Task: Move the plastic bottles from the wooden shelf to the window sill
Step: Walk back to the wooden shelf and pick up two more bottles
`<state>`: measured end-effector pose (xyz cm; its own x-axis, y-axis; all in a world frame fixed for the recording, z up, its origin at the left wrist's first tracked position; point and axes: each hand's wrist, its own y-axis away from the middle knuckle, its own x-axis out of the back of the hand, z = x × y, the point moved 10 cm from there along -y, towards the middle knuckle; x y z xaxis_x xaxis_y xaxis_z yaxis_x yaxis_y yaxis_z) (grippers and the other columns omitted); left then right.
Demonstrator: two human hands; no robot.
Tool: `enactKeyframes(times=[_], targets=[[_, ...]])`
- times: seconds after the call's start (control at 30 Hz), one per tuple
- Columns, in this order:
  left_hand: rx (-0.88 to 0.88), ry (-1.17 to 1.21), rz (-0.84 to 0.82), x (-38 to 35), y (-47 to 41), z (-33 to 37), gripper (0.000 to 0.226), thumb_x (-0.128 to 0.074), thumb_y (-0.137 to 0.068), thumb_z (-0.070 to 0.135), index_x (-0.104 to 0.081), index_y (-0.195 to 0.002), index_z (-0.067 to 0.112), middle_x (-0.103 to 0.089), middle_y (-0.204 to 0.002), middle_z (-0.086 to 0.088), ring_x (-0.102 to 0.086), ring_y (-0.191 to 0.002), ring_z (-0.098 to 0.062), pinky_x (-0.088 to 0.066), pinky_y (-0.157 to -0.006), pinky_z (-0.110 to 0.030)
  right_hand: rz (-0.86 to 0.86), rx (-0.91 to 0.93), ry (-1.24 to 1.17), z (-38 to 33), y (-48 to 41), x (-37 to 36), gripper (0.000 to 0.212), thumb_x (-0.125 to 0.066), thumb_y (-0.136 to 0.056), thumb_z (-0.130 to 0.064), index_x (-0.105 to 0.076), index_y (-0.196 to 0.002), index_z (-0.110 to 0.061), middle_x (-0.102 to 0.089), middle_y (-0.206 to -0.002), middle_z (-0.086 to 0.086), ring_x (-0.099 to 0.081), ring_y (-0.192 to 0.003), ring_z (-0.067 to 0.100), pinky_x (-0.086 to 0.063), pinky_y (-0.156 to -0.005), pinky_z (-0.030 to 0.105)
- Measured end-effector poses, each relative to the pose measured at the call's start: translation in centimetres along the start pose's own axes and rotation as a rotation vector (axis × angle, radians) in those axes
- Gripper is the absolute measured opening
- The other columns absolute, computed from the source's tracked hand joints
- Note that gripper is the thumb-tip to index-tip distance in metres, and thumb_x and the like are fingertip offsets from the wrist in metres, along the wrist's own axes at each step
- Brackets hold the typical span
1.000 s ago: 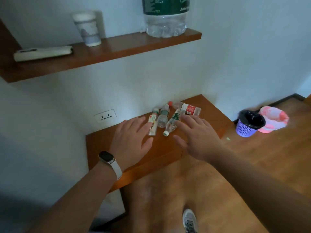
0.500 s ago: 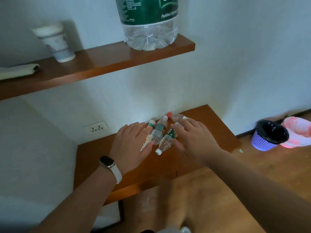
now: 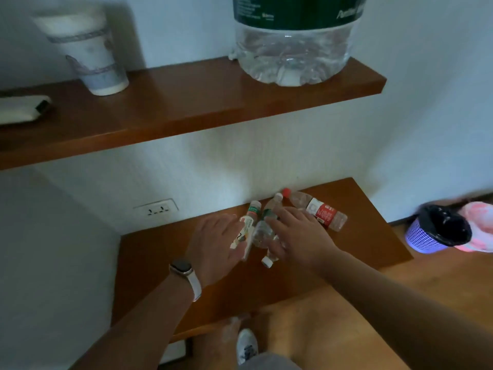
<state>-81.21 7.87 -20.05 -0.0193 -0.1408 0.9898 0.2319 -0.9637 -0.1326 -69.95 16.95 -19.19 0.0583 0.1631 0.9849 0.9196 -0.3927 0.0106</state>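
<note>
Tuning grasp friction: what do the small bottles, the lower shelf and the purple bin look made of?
Small bottles: clear thin plastic, glossy, with printed labels and coloured caps; contents unclear. Lower shelf: wood or wood veneer, reddish-brown with a smooth satin sheen; which one is open. Purple bin: moulded plastic lattice, lined with a black bag.

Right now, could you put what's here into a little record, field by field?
lower shelf: four small bottles lying down
red-label bottle: farthest right, untouched
left hand: open, at the yellow-label bottle
right hand: open, over two clear bottles
upper shelf: paper cup, big jug
floor: purple bin
</note>
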Motion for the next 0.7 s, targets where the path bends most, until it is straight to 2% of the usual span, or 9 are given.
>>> enactKeyframes(times=[0.17, 0.23, 0.3, 0.43, 0.53, 0.7], targets=[[0.012, 0.106, -0.073, -4.3, -2.4, -3.0, 0.056, -0.038, -0.096, 0.054, -0.067, -0.128, 0.019, -0.068, -0.130, -0.007, -0.064, -0.121, -0.028, -0.046, -0.104, -0.048, -0.089, -0.063, 0.032, 0.7, -3.4, -3.2, 0.063, -0.020, -0.095, -0.061, -0.039, -0.146, -0.028, -0.037, -0.155, 0.003, -0.031, -0.143, 0.026, -0.022, -0.115, 0.047], [0.027, 0.131, -0.142, -6.2, -3.2, -4.2, 0.056, -0.038, -0.101, 0.054, -0.053, -0.145, 0.021, -0.052, -0.149, -0.005, -0.047, -0.138, -0.027, -0.031, -0.116, -0.045, -0.137, -0.106, 0.046, 1.3, -4.6, -4.8, 0.061, -0.023, -0.096, -0.061, -0.037, -0.146, -0.030, -0.035, -0.156, 0.001, -0.029, -0.144, 0.025, -0.022, -0.116, 0.046], [0.042, 0.154, -0.186, -8.2, -3.5, -5.1, 0.055, -0.039, -0.104, 0.052, -0.043, -0.150, 0.023, -0.043, -0.155, -0.003, -0.037, -0.143, -0.022, -0.025, -0.118, -0.039, -0.164, -0.154, 0.055, 2.1, -5.3, -6.3, 0.058, -0.029, -0.097, -0.061, -0.038, -0.146, -0.031, -0.035, -0.155, 0.000, -0.030, -0.143, 0.024, -0.024, -0.115, 0.045], [0.090, 0.250, -0.243, -11.5, -4.2, -6.1, 0.051, -0.042, -0.102, 0.051, -0.047, -0.145, 0.024, -0.050, -0.143, 0.001, -0.047, -0.129, -0.017, -0.040, -0.108, -0.035, -0.245, -0.243, 0.038, 3.8, -6.0, -8.8, 0.058, -0.036, -0.098, -0.059, -0.036, -0.147, -0.029, -0.033, -0.157, 0.003, -0.030, -0.143, 0.026, -0.025, -0.115, 0.047], [0.191, 0.357, -0.291, -14.1, -4.5, -7.1, 0.047, -0.047, -0.101, 0.049, -0.050, -0.141, 0.025, -0.056, -0.134, 0.005, -0.052, -0.118, -0.014, -0.048, -0.097, -0.034, -0.241, -0.329, -0.013, 5.0, -6.8, -9.6, 0.060, -0.040, -0.096, -0.058, -0.034, -0.147, -0.027, -0.034, -0.155, 0.005, -0.034, -0.140, 0.027, -0.032, -0.113, 0.046], [0.394, 0.577, -0.375, -17.9, -4.8, -7.7, 0.051, -0.058, -0.097, 0.047, -0.048, -0.141, 0.024, -0.055, -0.135, 0.000, -0.054, -0.121, -0.020, -0.052, -0.097, -0.040, -0.209, -0.531, -0.301, 6.6, -8.8, -11.2, 0.063, -0.054, -0.095, -0.046, -0.032, -0.148, -0.022, -0.037, -0.151, 0.006, -0.045, -0.131, 0.026, -0.050, -0.100, 0.045]])
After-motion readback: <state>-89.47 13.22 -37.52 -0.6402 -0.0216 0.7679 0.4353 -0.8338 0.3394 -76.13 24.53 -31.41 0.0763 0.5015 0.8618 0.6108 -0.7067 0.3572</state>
